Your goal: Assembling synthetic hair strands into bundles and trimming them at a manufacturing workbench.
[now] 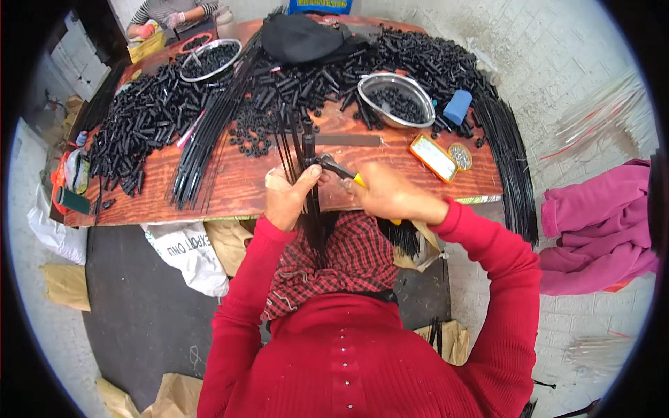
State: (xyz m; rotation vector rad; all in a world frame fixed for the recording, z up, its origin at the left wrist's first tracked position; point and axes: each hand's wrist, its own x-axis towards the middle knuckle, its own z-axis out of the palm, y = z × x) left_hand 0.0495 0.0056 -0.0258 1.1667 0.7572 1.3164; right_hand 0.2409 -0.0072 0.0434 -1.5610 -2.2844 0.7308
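My left hand (289, 191) is closed round a bundle of thin black rods with a thicker black tube (309, 143) among them, which looks like a folded umbrella frame. It stands upright at the table's front edge, its lower end over my lap. In my right hand (387, 191) are yellow-handled pliers (341, 169), as far as the shape shows. Their metal head meets the tube beside my left thumb; the tips are too small to make out. Behind my hands, small black rings (254, 132) lie loose near a flat dark bar (352, 140).
Black tubular parts (139, 125) heap the wooden table (132, 205), with metal bowls (367, 104), a black cap (303, 38), a blue block (457, 106), an orange-rimmed tray (433, 157) and a tin of tiny silver pieces (460, 156). Long rods (198, 160) lie left. A gloved co-worker (167, 17) sits far left.
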